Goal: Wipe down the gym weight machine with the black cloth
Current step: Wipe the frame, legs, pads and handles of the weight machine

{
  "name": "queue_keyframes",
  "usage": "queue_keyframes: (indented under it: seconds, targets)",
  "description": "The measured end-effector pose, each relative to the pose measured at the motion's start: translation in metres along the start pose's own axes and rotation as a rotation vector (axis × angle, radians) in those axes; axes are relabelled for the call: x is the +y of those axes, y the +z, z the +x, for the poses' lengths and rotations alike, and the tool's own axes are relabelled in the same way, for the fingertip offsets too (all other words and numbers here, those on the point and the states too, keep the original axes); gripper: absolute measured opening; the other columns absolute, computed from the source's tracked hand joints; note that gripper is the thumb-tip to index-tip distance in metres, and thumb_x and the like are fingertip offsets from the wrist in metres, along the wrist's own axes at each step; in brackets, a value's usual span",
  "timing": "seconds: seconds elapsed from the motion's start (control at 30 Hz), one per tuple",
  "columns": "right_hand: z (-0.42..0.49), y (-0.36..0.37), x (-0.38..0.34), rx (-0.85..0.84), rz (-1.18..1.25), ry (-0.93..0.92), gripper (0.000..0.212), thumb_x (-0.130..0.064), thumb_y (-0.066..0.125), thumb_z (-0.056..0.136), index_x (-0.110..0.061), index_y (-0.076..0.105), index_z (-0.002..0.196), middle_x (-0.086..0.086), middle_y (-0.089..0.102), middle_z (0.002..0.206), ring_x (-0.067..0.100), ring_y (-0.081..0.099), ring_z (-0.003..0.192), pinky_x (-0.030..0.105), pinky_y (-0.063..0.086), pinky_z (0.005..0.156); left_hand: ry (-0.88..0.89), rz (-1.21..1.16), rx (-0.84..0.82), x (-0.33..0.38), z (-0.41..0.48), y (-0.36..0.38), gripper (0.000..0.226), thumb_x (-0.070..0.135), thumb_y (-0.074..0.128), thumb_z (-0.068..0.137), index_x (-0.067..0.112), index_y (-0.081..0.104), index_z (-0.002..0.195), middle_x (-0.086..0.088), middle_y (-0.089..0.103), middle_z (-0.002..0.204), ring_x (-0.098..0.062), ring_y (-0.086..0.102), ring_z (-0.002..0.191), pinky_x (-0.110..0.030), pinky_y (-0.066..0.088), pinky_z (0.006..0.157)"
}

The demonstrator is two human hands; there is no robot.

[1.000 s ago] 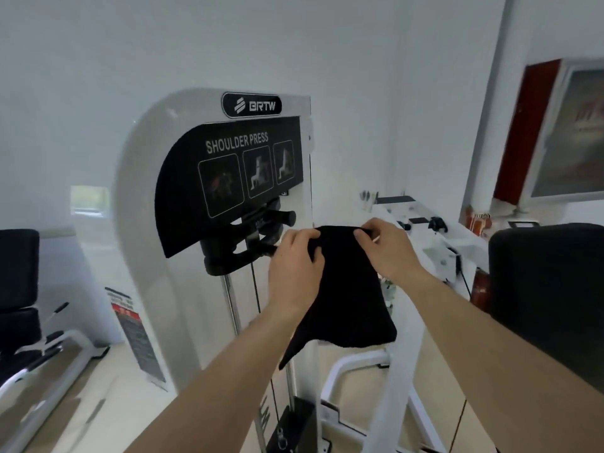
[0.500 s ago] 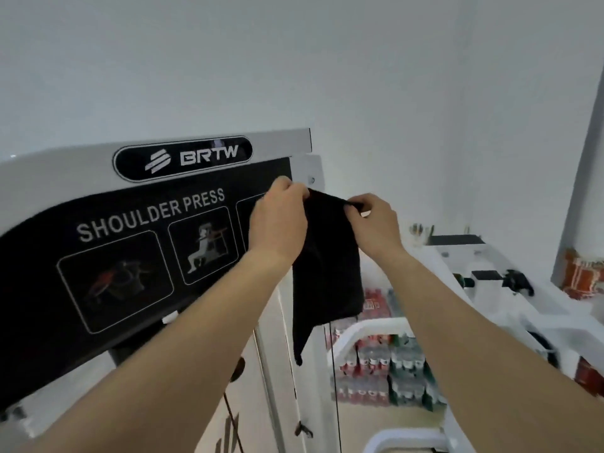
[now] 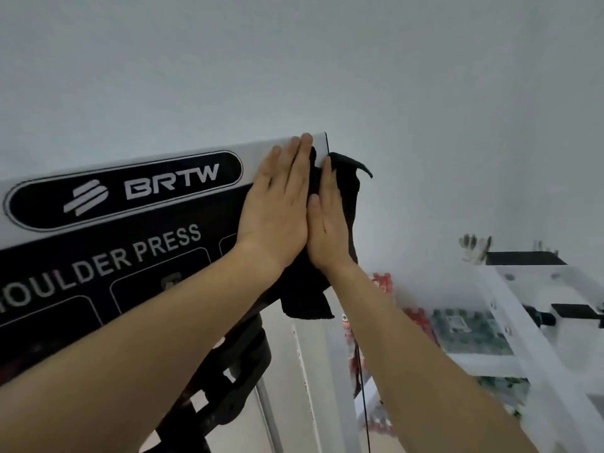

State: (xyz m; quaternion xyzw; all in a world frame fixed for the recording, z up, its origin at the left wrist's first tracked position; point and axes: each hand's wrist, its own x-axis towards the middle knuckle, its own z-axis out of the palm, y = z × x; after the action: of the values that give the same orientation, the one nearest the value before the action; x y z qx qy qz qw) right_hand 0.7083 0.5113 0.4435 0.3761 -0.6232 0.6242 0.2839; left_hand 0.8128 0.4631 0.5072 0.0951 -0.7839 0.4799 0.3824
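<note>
got the black cloth [image 3: 347,194] squashed flat against the top right corner of the weight machine [image 3: 258,156], right up at the edge of the white strip. pinned there by the left hand [image 3: 277,204] and the right hand [image 3: 328,223] side by side, touching along the thumb sides, fingers straight and together, pressing rather than gripping, nothing curled round anything. mostly hidden under the palms, with one flap poking past the panel's right edge and another hanging below the wrists. looks like the very start of the wipe, judging by the corner spot. key bit for the next stroke: nearly the whole face lying off to the left and down from the fingertips, brtw badge [image 3: 124,189] first, then the shoulder press placard [image 3: 98,266] under it. long way across, so probably best sweeping leftwards along the strip. left hand nearer all that, right one parked at the edge. risk of the loose flap bunching or slipping with lighter pressure.
</note>
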Motion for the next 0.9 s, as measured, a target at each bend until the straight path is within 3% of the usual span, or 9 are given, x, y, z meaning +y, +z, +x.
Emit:
queue_keyframes:
  seconds: [0.13, 0.3, 0.37, 0.43, 0.53, 0.63, 0.7, 0.77, 0.9]
  targets:
    - [-0.031, 0.006, 0.020, -0.002, -0.080, -0.048, 0.070, -0.055, 0.012, 0.103, -0.013, 0.002, 0.160, -0.005, -0.002, 0.167, 0.011, -0.005, 0.154, 0.043, 0.006, 0.126, 0.063, -0.031, 0.012, 0.013, -0.028, 0.004, 0.067, 0.028, 0.010, 0.102, -0.011, -0.022, 0.147, -0.027, -0.024, 0.159, -0.036, -0.019, 0.150, -0.049, -0.016, 0.119]
    - [-0.090, 0.002, 0.035, -0.078, -0.083, 0.083, 0.067, -0.062, 0.008, 0.101, -0.028, 0.001, 0.159, -0.008, 0.000, 0.168, 0.004, -0.003, 0.153, 0.043, 0.011, 0.126, 0.118, -0.119, -0.020, 0.032, -0.065, 0.008, 0.067, 0.028, 0.016, 0.104, -0.008, -0.016, 0.151, -0.026, -0.024, 0.160, -0.034, -0.021, 0.150, -0.047, -0.014, 0.121]
    - [-0.095, -0.007, 0.031, -0.077, -0.105, 0.085, 0.061, -0.055, 0.019, 0.104, -0.030, 0.010, 0.159, -0.009, 0.013, 0.166, 0.005, 0.010, 0.153, 0.033, 0.020, 0.123, 0.118, -0.163, -0.009, 0.028, -0.068, 0.010, 0.063, 0.028, 0.022, 0.106, -0.006, 0.001, 0.155, -0.024, -0.007, 0.164, -0.035, -0.008, 0.153, -0.048, -0.010, 0.123]
    - [-0.088, -0.023, 0.023, -0.028, -0.163, 0.081, 0.051, -0.040, 0.038, 0.105, -0.027, 0.033, 0.154, -0.007, 0.042, 0.156, 0.009, 0.042, 0.140, 0.024, 0.037, 0.110, 0.190, -0.233, 0.037, 0.023, -0.067, 0.008, 0.050, 0.022, 0.035, 0.104, -0.002, 0.036, 0.148, -0.022, 0.028, 0.159, -0.037, 0.021, 0.150, -0.050, 0.007, 0.124]
    - [-0.070, -0.051, 0.009, 0.035, -0.217, 0.100, 0.028, -0.032, 0.059, 0.099, -0.026, 0.067, 0.125, -0.010, 0.071, 0.117, 0.007, 0.066, 0.102, 0.031, 0.054, 0.092, 0.270, -0.349, 0.086, 0.013, -0.065, 0.002, 0.028, 0.016, 0.047, 0.099, 0.014, 0.068, 0.117, -0.007, 0.063, 0.128, -0.031, 0.053, 0.118, -0.044, 0.039, 0.103]
    - [-0.057, -0.073, -0.004, 0.009, -0.182, 0.161, 0.013, -0.034, 0.070, 0.090, -0.026, 0.072, 0.101, -0.014, 0.071, 0.093, 0.003, 0.065, 0.083, 0.030, 0.056, 0.080, 0.084, -0.512, 0.027, 0.005, -0.060, -0.014, 0.022, 0.037, 0.058, 0.096, 0.022, 0.073, 0.098, -0.001, 0.058, 0.108, -0.024, 0.050, 0.095, -0.037, 0.045, 0.076]
    - [-0.053, -0.085, -0.011, 0.004, -0.126, 0.203, 0.009, -0.030, 0.074, 0.087, -0.028, 0.068, 0.093, -0.017, 0.067, 0.086, 0.001, 0.063, 0.077, 0.024, 0.053, 0.076, -0.059, -0.647, -0.060, 0.007, -0.059, -0.030, 0.021, 0.040, 0.061, 0.095, 0.024, 0.073, 0.099, -0.001, 0.049, 0.104, -0.021, 0.051, 0.083, -0.035, 0.047, 0.062]
    - [-0.052, -0.094, -0.016, -0.003, -0.086, 0.235, 0.010, -0.026, 0.074, 0.086, -0.028, 0.067, 0.092, -0.017, 0.066, 0.086, 0.002, 0.063, 0.077, 0.024, 0.053, 0.076, -0.140, -0.771, -0.130, 0.018, -0.061, -0.046, 0.020, 0.035, 0.058, 0.097, 0.025, 0.069, 0.110, -0.001, 0.049, 0.106, -0.023, 0.058, 0.074, -0.036, 0.049, 0.060]
    - [-0.068, -0.100, -0.013, -0.056, -0.081, 0.312, 0.013, -0.022, 0.072, 0.087, -0.024, 0.068, 0.100, -0.012, 0.068, 0.092, 0.009, 0.066, 0.083, 0.028, 0.056, 0.080, -0.351, -1.051, -0.111, 0.058, -0.084, -0.062, 0.021, 0.024, 0.058, 0.097, 0.025, 0.056, 0.118, 0.005, 0.056, 0.112, -0.021, 0.063, 0.086, -0.031, 0.045, 0.069]
